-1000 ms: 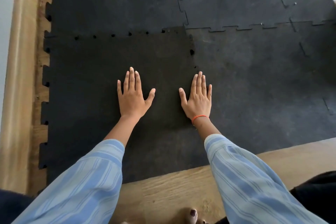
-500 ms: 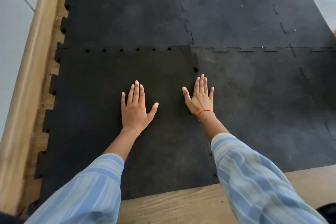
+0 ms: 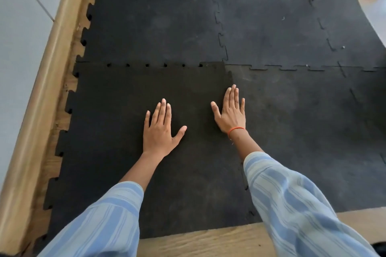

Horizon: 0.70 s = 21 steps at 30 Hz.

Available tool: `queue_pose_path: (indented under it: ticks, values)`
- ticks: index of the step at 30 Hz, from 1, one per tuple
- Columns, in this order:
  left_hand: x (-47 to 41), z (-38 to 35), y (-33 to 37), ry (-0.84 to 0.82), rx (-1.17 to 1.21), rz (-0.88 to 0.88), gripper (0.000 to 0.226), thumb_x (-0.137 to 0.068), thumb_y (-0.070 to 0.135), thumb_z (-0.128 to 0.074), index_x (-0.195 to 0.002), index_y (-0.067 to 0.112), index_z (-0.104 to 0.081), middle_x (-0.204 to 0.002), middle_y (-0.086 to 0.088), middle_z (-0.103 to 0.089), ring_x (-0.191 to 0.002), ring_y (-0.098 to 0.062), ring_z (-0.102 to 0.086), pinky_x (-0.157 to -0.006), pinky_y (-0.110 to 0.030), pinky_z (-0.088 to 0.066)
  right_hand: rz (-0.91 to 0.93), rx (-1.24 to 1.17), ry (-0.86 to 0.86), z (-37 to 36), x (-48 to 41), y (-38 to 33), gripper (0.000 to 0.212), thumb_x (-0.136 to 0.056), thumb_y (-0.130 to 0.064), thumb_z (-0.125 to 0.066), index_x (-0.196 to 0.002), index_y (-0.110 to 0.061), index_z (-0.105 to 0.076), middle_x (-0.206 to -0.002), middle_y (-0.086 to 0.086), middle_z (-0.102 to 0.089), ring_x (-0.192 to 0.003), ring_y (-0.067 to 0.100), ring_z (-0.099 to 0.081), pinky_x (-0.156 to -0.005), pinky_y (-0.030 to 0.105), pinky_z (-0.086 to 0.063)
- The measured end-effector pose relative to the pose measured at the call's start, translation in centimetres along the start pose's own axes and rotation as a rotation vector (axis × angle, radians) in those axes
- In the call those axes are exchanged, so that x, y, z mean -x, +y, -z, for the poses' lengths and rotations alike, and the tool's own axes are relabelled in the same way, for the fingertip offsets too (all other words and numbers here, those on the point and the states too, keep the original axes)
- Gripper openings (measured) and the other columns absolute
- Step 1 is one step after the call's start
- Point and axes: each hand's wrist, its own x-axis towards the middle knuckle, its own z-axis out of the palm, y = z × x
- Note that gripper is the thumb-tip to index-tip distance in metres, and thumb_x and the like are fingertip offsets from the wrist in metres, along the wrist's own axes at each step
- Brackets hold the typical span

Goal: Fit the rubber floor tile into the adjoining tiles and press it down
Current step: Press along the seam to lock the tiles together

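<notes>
Step in hand: the person is pressing the rubber floor tile (image 3: 129,123) down into its neighbours; judging by the seams, the fitting is nearly done but not finished.
Tile position: it is lying flat on the wooden floor (image 3: 200,240), nearest the camera on the left of the mat, touching the far tile (image 3: 154,23) along its top edge and the right-hand tile (image 3: 302,127) along its right edge.
Left hand (image 3: 159,131): it is lying open and flat, palm down, fingers together and thumb spread, near the middle of the tile, gripping nothing.
Right hand (image 3: 230,113): it is lying open and flat too, holding nothing, and resting over the right seam, with an orange wrist band (image 3: 236,130) showing.
Top seam (image 3: 155,65): small dark gaps are showing between the teeth, so it is probably not seated fully.
Left edge: its teeth are facing bare floor beside the wooden skirting (image 3: 41,100), with no tile to join.
Next move: it is likely calling for the flat palms to work along the top seam, pushing each tab home until the gaps are closing.
</notes>
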Motion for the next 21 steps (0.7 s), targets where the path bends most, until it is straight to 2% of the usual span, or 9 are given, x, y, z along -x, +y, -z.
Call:
queue_pose_path:
  ticks: [5,11,16,21]
  values:
    - [-2.7,0.1,-1.6,0.002,-0.008,-0.048,0.086,-0.088,0.068,-0.018,-0.153,0.012,-0.016,-0.162,-0.002,-0.008,-0.149,-0.015,-0.009,-0.12,-0.044,-0.007,0.056,0.078,0.123,-0.8,-2.5,-0.3,0.082,-0.093,-0.062,-0.02,-0.15,-0.009,0.005,-0.161,0.004,0.009,-0.147,0.016,0.011,-0.12,0.043,0.006]
    - [-4.7,0.1,-2.7,0.036,0.011,-0.046,0.081,-0.089,0.066,-0.022,-0.152,0.015,-0.022,-0.162,-0.003,-0.013,-0.148,-0.017,-0.013,-0.12,-0.044,-0.01,-0.011,0.039,0.057,0.0,-4.6,-0.8,0.094,-0.085,-0.073,-0.021,-0.151,-0.011,0.003,-0.162,0.001,0.007,-0.148,0.015,0.008,-0.12,0.042,0.007]
    - [-4.7,0.3,-2.6,0.059,0.015,-0.045,0.08,-0.089,0.065,-0.024,-0.151,0.015,-0.025,-0.161,-0.003,-0.016,-0.148,-0.018,-0.015,-0.12,-0.044,-0.011,-0.011,0.075,-0.143,3.3,-8.8,-1.8,0.096,-0.086,-0.073,-0.021,-0.15,-0.005,0.002,-0.161,0.006,0.009,-0.148,0.017,0.009,-0.119,0.045,0.007]
    - [-4.7,0.3,-2.6,0.068,0.025,-0.033,0.079,-0.089,0.065,-0.028,-0.151,0.015,-0.028,-0.161,-0.003,-0.018,-0.147,-0.017,-0.017,-0.119,-0.045,-0.014,0.071,0.086,-0.058,1.3,-8.6,-2.6,0.086,-0.09,-0.068,-0.017,-0.15,-0.012,0.007,-0.161,0.001,0.013,-0.147,0.014,0.014,-0.12,0.044,0.008]
